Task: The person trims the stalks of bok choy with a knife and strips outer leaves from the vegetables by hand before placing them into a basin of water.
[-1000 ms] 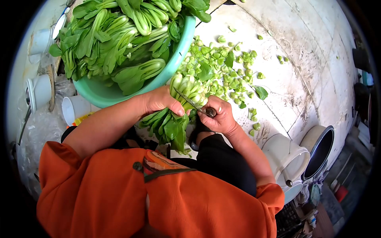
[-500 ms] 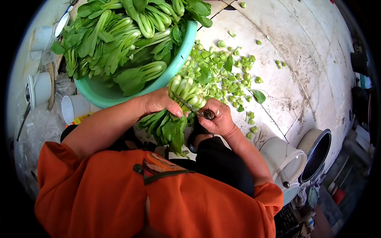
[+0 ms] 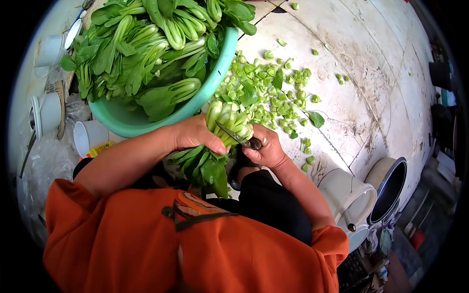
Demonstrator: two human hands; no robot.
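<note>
My left hand (image 3: 198, 134) is wrapped round a bunch of leafy greens (image 3: 209, 166), pale stem ends up and dark leaves hanging down. My right hand (image 3: 266, 146) grips a knife (image 3: 233, 134) by its dark handle, its blade lying across the stems near their cut ends. Just beyond my left hand stands a green basin (image 3: 210, 93) heaped with more greens (image 3: 132, 49). Many cut stem ends (image 3: 273, 93) lie scattered on the floor past my right hand.
White buckets (image 3: 347, 195) and a dark-lined pot (image 3: 388, 190) stand at the right. At the left are a white cup (image 3: 90, 136), white tubs (image 3: 48, 112) and clear plastic sheeting (image 3: 49, 166). The pale tiled floor (image 3: 361, 63) has dirt marks.
The view has shifted slightly. Both hands keep their hold on the greens and the knife, and the bunch and blade have moved only a little, staying in contact.
</note>
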